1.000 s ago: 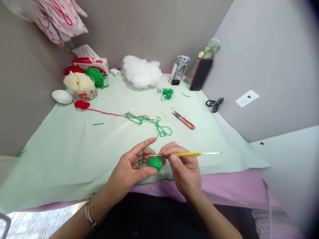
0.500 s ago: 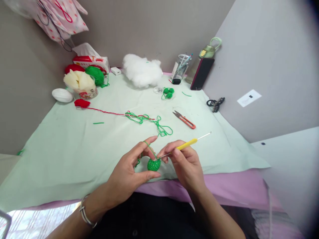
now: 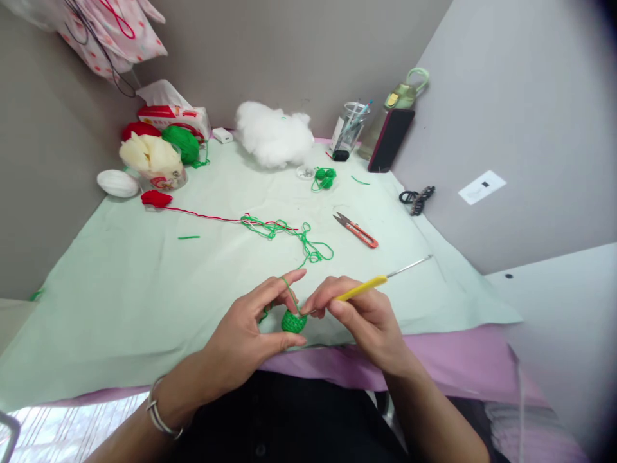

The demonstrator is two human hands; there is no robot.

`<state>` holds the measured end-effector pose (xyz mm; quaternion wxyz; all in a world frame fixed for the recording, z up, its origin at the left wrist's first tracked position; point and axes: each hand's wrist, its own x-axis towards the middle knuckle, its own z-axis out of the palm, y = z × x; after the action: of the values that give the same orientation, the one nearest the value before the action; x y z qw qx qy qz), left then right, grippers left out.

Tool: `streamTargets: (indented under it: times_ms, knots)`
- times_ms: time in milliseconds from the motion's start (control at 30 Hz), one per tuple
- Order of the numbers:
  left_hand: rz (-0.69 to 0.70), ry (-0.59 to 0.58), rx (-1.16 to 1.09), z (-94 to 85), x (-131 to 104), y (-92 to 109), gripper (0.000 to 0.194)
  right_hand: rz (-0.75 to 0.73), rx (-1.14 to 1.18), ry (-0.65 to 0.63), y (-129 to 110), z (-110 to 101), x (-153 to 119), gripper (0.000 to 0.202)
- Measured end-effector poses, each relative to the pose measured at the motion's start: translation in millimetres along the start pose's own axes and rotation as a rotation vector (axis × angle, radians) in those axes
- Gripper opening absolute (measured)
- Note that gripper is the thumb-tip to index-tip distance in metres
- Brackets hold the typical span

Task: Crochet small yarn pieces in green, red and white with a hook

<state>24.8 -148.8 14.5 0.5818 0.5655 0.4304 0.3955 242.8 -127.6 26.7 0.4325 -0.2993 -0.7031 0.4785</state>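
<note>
Tightly stitched crochet piece (image 3: 293, 322), green, rounded

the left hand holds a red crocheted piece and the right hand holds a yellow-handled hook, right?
Not quite: the crocheted piece in the left hand is green, as the head view shows. The right hand does hold a yellow-handled hook.

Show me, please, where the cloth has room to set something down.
Bare cloth lies left of the left hand, below the short green strand, and right of the right hand, below the hair clip. Back left is crowded: tissue box, green yarn ball.
</note>
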Motion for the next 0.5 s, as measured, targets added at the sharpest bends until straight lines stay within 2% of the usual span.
streamTargets:
  times_ms: [167, 267, 367, 500]
  knots:
    - [-0.028, -0.061, 0.032, -2.0, 2.5, -3.6, 0.067, -0.047, -0.169, -0.136, -4.5, -6.4, 4.1, 0.018]
    - [-0.088, 0.004, 0.015, 0.1, 5.1, -5.7, 0.07, -0.207, -0.373, -0.156, 1.8, -0.8, 2.4, 0.016]
    - [-0.143, 0.09, -0.07, 5.0, 5.8, -6.5, 0.073, -0.379, -0.537, -0.111, 13.0, 7.9, -3.8, 0.019]
    - [-0.167, 0.145, -0.209, 13.6, 1.8, -7.0, 0.078, -0.507, -0.682, 0.012, 22.6, 14.4, -15.4, 0.017]
